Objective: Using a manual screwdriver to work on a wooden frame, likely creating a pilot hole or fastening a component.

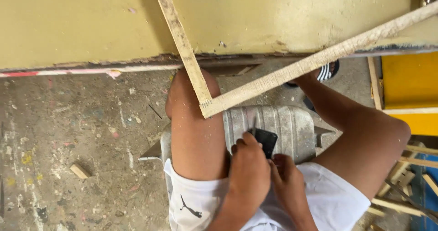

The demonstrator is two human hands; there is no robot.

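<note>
Closest to the camera are both hands, down low between the knees over the white shorts. Left hand is curled shut around a small dark tool, black handle, with what looks like a thin blade sticking up from it, though it's too small to be sure what kind of tool it is. Right hand is tucked in just beside and a bit under the left one, fingers bent and touching the lower edge of that same dark tool, so it looks partly closed on it too, but I can't tell how firm that grip is. Right behind the hands is a ribbed metal container, grey and scuffed, lying between the legs like a seat; can't see an opening or anything inside it from this angle. Left knee sits in front of it on one side, right leg stretches off the other way to a foot in a striped sandal. Across the knees there's a wooden frame corner, two rough slats meeting in a joint just above the container, one slat running up and the other going off toward the upper right. Over on the concrete floor, speckled with paint, a small wood offcut lies well apart from everything. Furthest back is a big olive-yellow panel, plus a bright yellow board and loose wood slats at the right.
</note>
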